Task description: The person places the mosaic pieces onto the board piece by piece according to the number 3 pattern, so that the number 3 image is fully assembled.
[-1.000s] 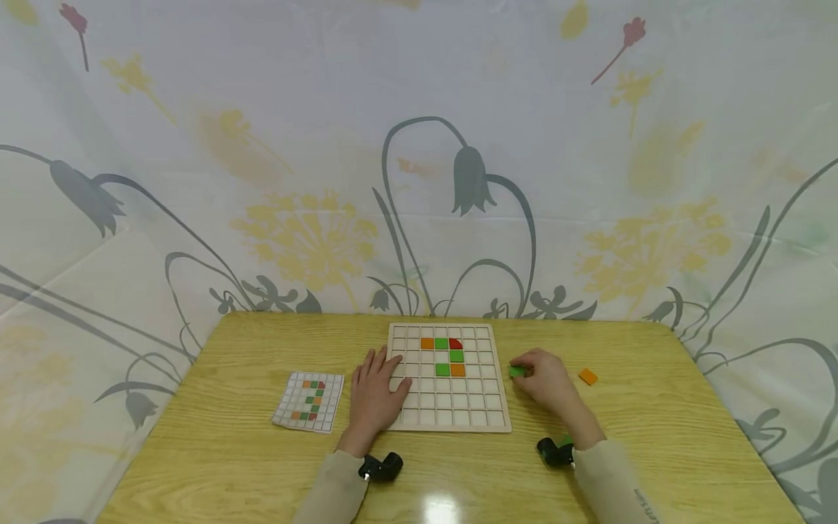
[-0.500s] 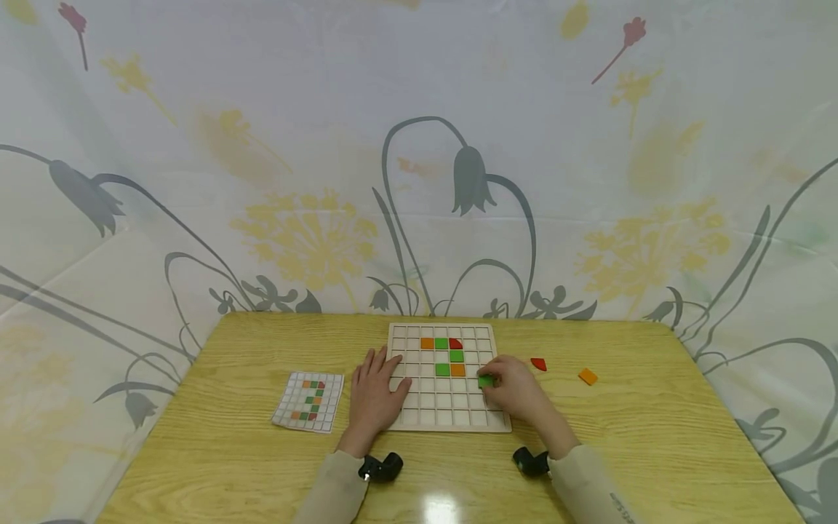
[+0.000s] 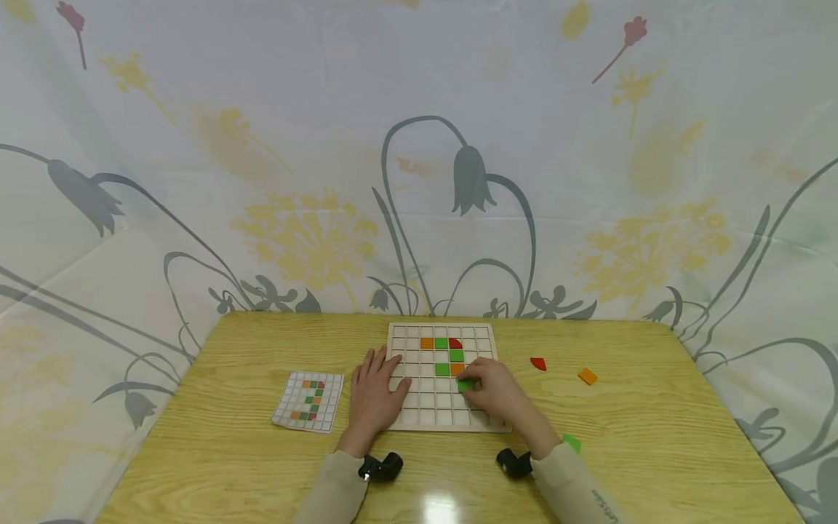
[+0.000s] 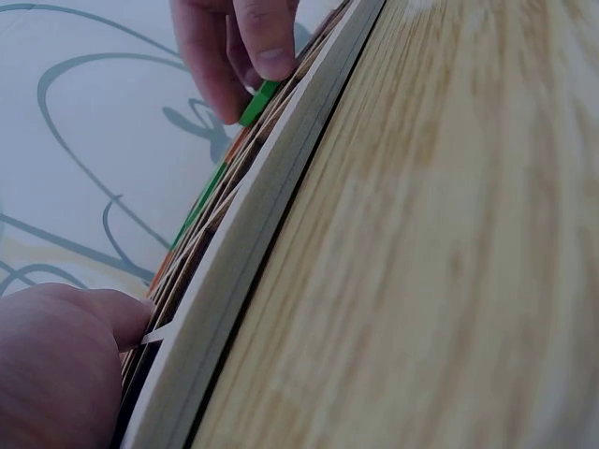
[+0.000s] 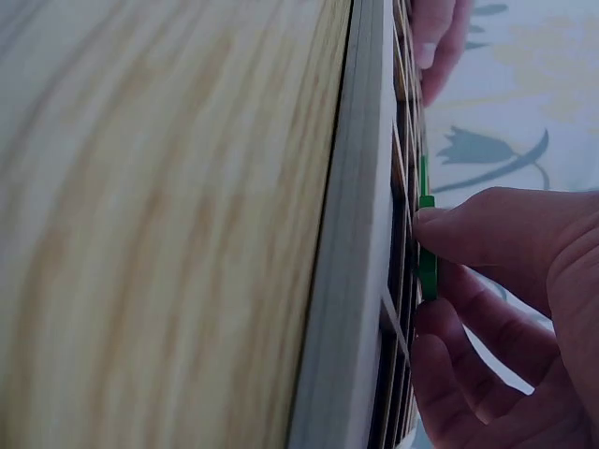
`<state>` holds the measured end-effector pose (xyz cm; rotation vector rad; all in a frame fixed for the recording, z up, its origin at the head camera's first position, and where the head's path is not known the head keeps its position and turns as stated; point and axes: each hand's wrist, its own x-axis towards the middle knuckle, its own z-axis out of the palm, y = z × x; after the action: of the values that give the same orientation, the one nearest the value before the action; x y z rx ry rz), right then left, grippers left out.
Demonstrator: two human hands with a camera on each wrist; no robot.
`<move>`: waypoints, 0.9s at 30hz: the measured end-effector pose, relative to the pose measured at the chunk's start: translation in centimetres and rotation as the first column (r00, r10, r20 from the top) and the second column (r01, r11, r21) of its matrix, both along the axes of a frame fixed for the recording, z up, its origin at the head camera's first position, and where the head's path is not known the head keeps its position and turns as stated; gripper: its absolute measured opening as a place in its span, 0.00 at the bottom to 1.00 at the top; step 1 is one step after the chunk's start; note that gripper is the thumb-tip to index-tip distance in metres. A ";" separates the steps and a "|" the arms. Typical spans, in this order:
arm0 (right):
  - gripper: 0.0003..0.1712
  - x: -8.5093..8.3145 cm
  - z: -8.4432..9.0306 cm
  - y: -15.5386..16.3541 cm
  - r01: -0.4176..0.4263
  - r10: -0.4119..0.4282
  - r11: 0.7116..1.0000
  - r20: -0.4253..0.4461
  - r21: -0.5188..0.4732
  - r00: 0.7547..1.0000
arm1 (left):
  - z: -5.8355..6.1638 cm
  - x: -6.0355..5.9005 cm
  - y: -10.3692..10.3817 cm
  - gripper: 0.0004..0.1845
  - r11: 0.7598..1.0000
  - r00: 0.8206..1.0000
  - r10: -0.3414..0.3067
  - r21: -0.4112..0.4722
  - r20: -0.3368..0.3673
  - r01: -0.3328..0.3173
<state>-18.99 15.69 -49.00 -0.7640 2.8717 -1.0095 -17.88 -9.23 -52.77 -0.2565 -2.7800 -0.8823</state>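
We saw the right hand (image 3: 495, 391) pinching a green tile (image 3: 465, 385) between thumb and fingers over the board (image 3: 427, 401), just on the near side of the seated orange tile (image 3: 457, 370). In the right wrist view the thumb pressed one edge of that green tile; the grid's steep angle there left us unable to tell whether the piece had settled into a cell.

Our left hand (image 3: 376, 393) rested on the board's left edge, fingers extended and a little spread, with no piece in its grasp.

In the far row we had an orange square (image 3: 427, 343), a green square (image 3: 441, 343) and a red rounded piece (image 3: 455, 343) side by side; below the red one sat a second green square (image 3: 457, 356), and a third green square (image 3: 442, 370) lay left of the seated orange tile.

To the right of the board we noted a loose red piece (image 3: 538, 364) and a loose orange tile (image 3: 588, 376) on the wooden table (image 3: 655, 437), plus a loose green piece (image 3: 572, 443) beside the right sleeve (image 3: 566, 477). A card (image 3: 309, 402) printed with a coloured grid lay left of our left hand.
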 end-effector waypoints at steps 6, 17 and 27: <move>0.11 -0.1 -0.2 -0.6 0.015 -0.015 1.000 0.052 -0.005 0.999 | 0.0 0.0 0.0 0.24 1.000 1.000 -0.001 -0.006 0.002 0.001; 0.12 -0.3 -0.3 -0.5 0.058 -0.044 0.996 0.173 -0.074 0.984 | 0.1 0.1 0.0 0.25 1.000 1.000 0.002 -0.020 0.005 -0.002; 0.12 -0.4 -0.4 -0.8 0.062 -0.051 0.996 0.145 -0.071 0.988 | 0.4 0.2 0.1 0.25 1.000 1.000 0.006 -0.010 0.015 -0.006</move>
<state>-19.38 14.89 -49.41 -0.5903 2.7618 -1.1349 -17.65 -9.17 -52.35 -0.2439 -2.7984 -0.8729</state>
